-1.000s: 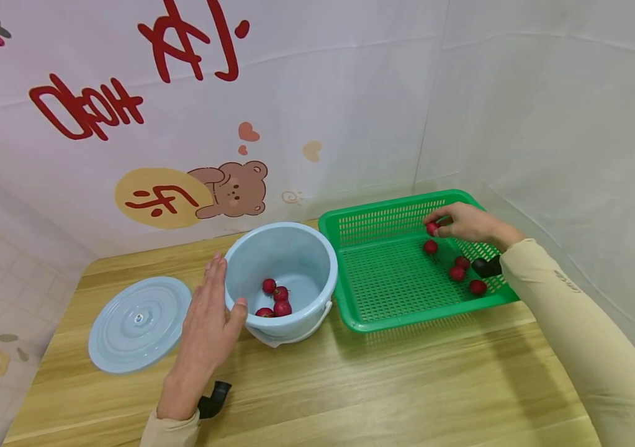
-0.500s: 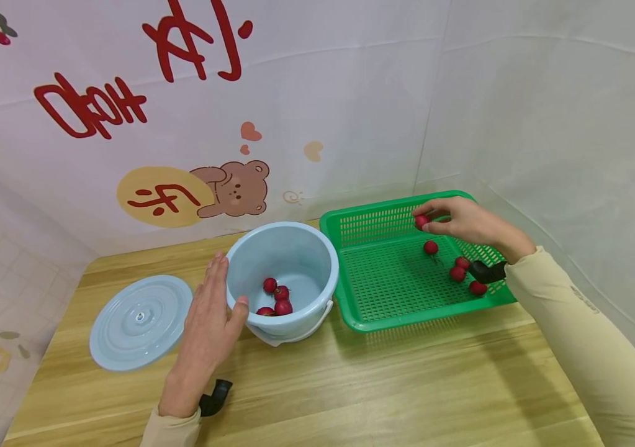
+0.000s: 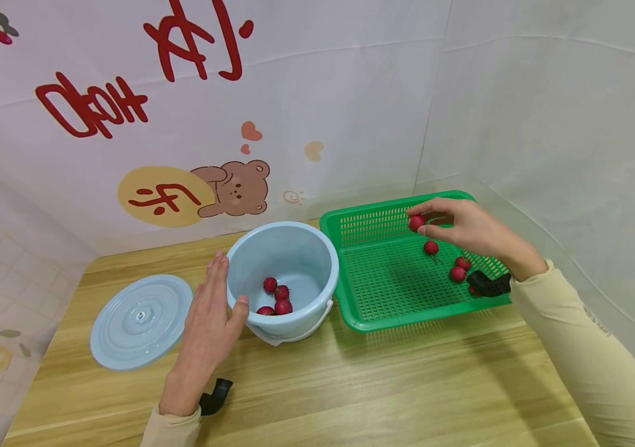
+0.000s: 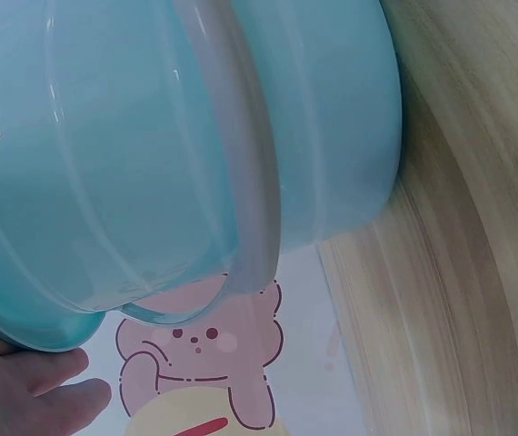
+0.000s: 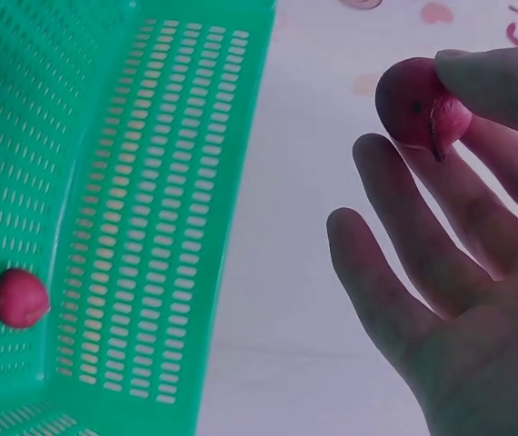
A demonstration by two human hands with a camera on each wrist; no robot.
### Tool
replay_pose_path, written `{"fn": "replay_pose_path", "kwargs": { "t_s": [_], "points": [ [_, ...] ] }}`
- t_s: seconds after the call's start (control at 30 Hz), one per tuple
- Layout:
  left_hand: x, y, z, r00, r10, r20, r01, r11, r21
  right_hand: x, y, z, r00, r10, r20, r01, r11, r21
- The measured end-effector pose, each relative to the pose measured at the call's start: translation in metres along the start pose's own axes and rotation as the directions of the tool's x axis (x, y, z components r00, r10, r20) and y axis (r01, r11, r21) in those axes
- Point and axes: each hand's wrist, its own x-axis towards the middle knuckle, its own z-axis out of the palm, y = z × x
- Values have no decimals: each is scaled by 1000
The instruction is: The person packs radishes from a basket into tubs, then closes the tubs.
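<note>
Between thumb and fingers, my right hand pinches a red radish over the back of the green basket. The right wrist view shows this radish held at the fingertips, the other fingers spread. Several more radishes lie in the basket, one partly behind the black wrist mount. My left hand rests with straight fingers against the left rim of the light blue bucket. Inside the bucket lie several radishes. In the left wrist view, fingers touch the bucket's rim.
A light blue lid lies on the wooden table left of the bucket. The bucket's handle hangs down at its front. Behind the table stands a white printed curtain, with another side of it at the right.
My right hand has lifted the radish from the back right of the basket and carried it a little to the left. My left hand stays at the bucket's rim.
</note>
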Motion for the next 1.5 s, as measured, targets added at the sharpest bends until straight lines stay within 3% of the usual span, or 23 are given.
{"fn": "replay_pose_path", "kwargs": {
  "t_s": [0.2,0.63,0.83,1.03,1.5],
  "points": [
    [0,-1,0,1000,-1,2,1,1000,-3,-8,-14,8,999,-23,-28,25,998,58],
    [0,-1,0,1000,-12,16,12,1000,-1,-13,-41,34,971,-214,-103,220,974,59],
    [0,0,0,1000,-11,15,11,1000,4,-12,-57,49,939,-312,-144,328,939,104],
    [0,-1,0,1000,-11,11,11,1000,7,-12,-73,65,919,-354,-175,381,912,154],
    [-1,-1,0,1000,-9,5,9,1000,7,-3,-107,113,850,-483,-211,517,842,153]
  ]
}}
